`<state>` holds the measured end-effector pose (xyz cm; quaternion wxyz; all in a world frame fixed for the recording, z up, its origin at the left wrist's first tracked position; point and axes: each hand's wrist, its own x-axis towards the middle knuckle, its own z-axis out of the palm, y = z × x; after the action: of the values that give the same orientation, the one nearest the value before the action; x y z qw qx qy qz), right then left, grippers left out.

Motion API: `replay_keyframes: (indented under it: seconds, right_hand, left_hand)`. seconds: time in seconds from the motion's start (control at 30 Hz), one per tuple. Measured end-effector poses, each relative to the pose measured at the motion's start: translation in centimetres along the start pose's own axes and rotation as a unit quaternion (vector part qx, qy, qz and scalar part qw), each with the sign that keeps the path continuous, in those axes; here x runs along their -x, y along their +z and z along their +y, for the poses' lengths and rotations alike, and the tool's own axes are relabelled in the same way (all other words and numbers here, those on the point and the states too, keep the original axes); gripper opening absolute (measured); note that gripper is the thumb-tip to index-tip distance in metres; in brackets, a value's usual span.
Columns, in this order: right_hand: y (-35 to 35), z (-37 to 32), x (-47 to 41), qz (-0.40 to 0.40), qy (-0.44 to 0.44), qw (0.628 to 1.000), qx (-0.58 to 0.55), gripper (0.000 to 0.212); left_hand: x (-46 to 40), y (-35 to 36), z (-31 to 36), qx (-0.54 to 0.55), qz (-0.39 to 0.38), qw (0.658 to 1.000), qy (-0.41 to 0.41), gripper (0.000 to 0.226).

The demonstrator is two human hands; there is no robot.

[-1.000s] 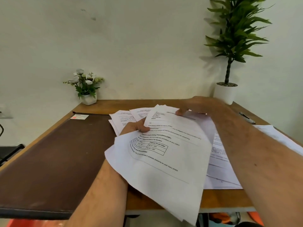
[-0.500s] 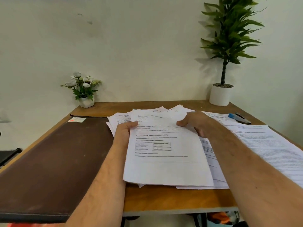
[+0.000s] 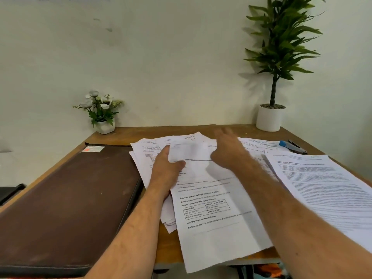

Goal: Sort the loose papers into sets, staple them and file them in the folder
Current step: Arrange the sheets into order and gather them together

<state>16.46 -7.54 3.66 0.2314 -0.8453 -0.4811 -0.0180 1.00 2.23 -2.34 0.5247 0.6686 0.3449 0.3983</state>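
Half a second on, the right hand (image 3: 227, 152) has lifted off the top sheet (image 3: 211, 208) and reached toward the back of the wooden desk (image 3: 201, 129), while the left hand (image 3: 166, 170) has slid up along the sheet's left edge. The right hand now hovers over the far end of the loose papers (image 3: 149, 156), fingers extended and blurred, grasping nothing. The left hand lies on the papers with its thumb over the top sheet's left edge and its fingers stretched forward; whether the thumb pinches the page or merely rests on it cannot be told. The top sheet, printed with a small table, lies slightly askew on the spread pile at the middle of the desk, its near corner hanging past the desk's front edge. A closed brown folder (image 3: 66, 202) lies along the desk's left side, just beside the pile. A separate stack of printed pages (image 3: 326, 190) lies on the desk's right side. A blue stapler (image 3: 291, 146) sits beyond that stack, near a tall potted plant (image 3: 270, 117) at the desk's back right corner; a small flower pot (image 3: 104, 125) stands at the back left
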Motion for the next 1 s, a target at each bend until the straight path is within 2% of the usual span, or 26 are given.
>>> replay_keyframes:
  seconds: [0.1,0.2,0.23,0.3,0.37,0.4,0.43,0.5,0.53,0.6,0.7,0.73,0.83,0.93,1.0]
  right_hand:
    - [1.7,-1.9,0.2,-0.028,-0.086,0.991,-0.1,0.074]
    - [3.4,-2.4,0.1,-0.029,-0.056,0.98,-0.191,0.048]
    - [4.0,-2.2,0.1,-0.016,-0.037,0.977,-0.211,0.04]
    - [5.2,-1.7,0.5,0.007,-0.008,0.97,-0.242,0.031]
    - [6.1,-1.1,0.7,0.025,-0.01,0.966,-0.256,0.026]
    - [6.3,-0.9,0.8,0.034,-0.018,0.965,-0.259,0.023]
    - [6.5,-0.7,0.7,0.042,-0.024,0.964,-0.261,0.021]
    - [6.6,-0.5,0.5,0.049,-0.034,0.964,-0.261,0.02]
    - [6.7,-0.5,0.4,0.049,-0.038,0.965,-0.256,0.019]
    - [6.9,-0.6,0.3,0.043,-0.047,0.969,-0.239,0.017]
    - [7.1,-0.5,0.2,0.036,-0.056,0.971,-0.23,0.018]
    - [7.1,-0.4,0.2,0.036,-0.057,0.97,-0.233,0.019]
    - [7.2,-0.4,0.3,0.044,-0.061,0.97,-0.233,0.019]
    - [7.1,-0.3,0.4,0.054,-0.064,0.968,-0.238,0.016]
    - [7.0,-0.4,0.6,0.062,-0.068,0.966,-0.241,0.015]
  left_hand:
    - [0.0,0.4,-0.2,-0.065,-0.021,0.996,0.049,0.04]
    - [0.7,0.4,0.3,-0.135,-0.005,0.986,0.098,0.02]
    - [1.0,0.4,0.5,-0.165,0.024,0.979,0.12,0.018]
    - [1.4,0.1,0.8,-0.196,0.131,0.96,0.154,0.025]
    - [1.2,-0.6,0.6,-0.263,0.251,0.915,0.174,0.025]
    - [0.9,-1.0,0.3,-0.334,0.277,0.888,0.154,0.031]
    - [0.5,-1.3,-0.1,-0.409,0.263,0.869,0.094,0.046]
    - [0.2,-1.4,-0.3,-0.514,0.157,0.84,-0.075,0.078]
    - [0.2,-1.4,-0.3,-0.533,0.12,0.828,-0.127,0.086]
    - [-0.1,-1.2,-0.3,-0.521,0.119,0.836,-0.125,0.088]
    - [-0.1,-1.2,0.3,-0.34,0.209,0.917,0.0,0.076]
    - [0.1,-1.2,0.7,-0.283,0.226,0.932,0.023,0.074]
    - [0.6,-1.2,1.4,-0.201,0.242,0.949,0.014,0.066]
    - [0.6,-2.1,1.4,-0.158,0.271,0.949,0.008,0.039]
    - [0.5,-2.8,1.2,-0.124,0.299,0.946,0.01,0.028]
